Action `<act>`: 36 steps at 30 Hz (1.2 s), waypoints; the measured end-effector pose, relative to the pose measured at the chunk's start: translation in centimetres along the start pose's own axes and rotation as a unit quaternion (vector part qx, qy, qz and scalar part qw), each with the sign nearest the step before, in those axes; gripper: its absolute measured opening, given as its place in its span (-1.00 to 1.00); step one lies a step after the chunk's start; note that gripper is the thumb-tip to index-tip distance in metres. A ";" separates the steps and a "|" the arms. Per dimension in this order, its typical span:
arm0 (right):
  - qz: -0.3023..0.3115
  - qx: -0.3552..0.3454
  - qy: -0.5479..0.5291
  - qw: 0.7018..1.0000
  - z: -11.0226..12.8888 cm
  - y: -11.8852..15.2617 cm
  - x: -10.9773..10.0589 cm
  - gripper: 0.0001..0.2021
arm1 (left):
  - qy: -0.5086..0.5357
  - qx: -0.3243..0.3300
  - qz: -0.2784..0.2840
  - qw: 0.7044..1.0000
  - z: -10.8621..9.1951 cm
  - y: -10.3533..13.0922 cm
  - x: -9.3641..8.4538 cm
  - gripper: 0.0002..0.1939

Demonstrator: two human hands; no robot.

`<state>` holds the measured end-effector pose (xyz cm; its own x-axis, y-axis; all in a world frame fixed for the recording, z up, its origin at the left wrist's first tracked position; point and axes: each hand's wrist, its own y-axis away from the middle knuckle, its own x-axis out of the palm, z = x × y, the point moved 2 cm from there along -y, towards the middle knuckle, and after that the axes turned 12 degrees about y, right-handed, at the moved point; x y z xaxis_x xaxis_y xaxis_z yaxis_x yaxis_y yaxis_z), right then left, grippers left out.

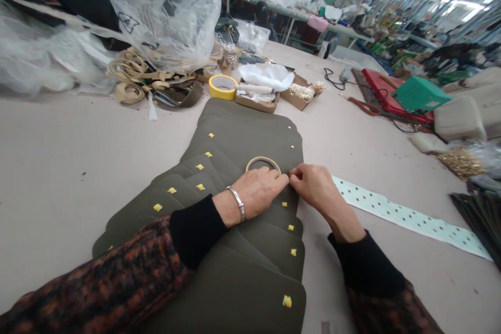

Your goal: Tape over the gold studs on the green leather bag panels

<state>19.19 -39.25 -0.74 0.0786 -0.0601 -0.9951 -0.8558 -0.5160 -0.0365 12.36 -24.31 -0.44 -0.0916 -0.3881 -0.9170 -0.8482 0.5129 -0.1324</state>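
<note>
Overlapping dark olive panels [242, 125] lie fanned out on the table, with small yellow tape pieces [287, 301] along both sides. My left hand [260, 188], with a silver bangle at the wrist, rests over the panels, fingers closed around a thin yellow tape roll [263, 158]. At the right edge of the panels my right hand [313, 185] is pinched, its fingertips meeting those of my left hand. What the pinch holds is too small to make out. Two tiny metallic dots [292, 147] show on the top panel above my hands.
A dotted pale green strip [407, 219] runs to the right. Behind the panels are a thicker yellow tape roll [223, 87], small boxes [300, 92], coiled tan straps [129, 73] and plastic bags [172, 10]. A green block [421, 94] stands at the right.
</note>
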 end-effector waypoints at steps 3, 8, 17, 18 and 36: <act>0.049 0.087 -0.046 0.994 0.0 -0.6 -0.7 -0.84 | 0.014 0.010 -0.008 1.000 0.1 -0.1 -0.4 -0.87; 0.110 0.069 -0.085 0.988 0.8 0.9 -1.6 -0.82 | 0.040 0.027 -0.035 0.998 0.6 0.1 -0.7 -0.86; -0.071 0.059 -0.321 0.943 -0.5 3.9 -1.7 -0.76 | 0.188 0.040 -0.141 0.971 1.5 0.4 -1.3 -0.77; -0.105 0.040 -0.336 0.935 -0.3 4.0 -1.8 -0.78 | 0.191 0.046 -0.148 0.969 1.4 0.4 -1.2 -0.70; -0.282 -0.090 -0.112 0.948 2.4 3.6 -3.1 -0.90 | 0.152 0.011 -0.138 0.979 0.8 0.0 -1.7 -0.87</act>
<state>14.67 -38.89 1.98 0.3710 0.4418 -0.8168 -0.6064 -0.5509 -0.5734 12.90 -23.05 0.84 -0.0141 -0.7228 -0.6909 -0.8517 0.3706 -0.3704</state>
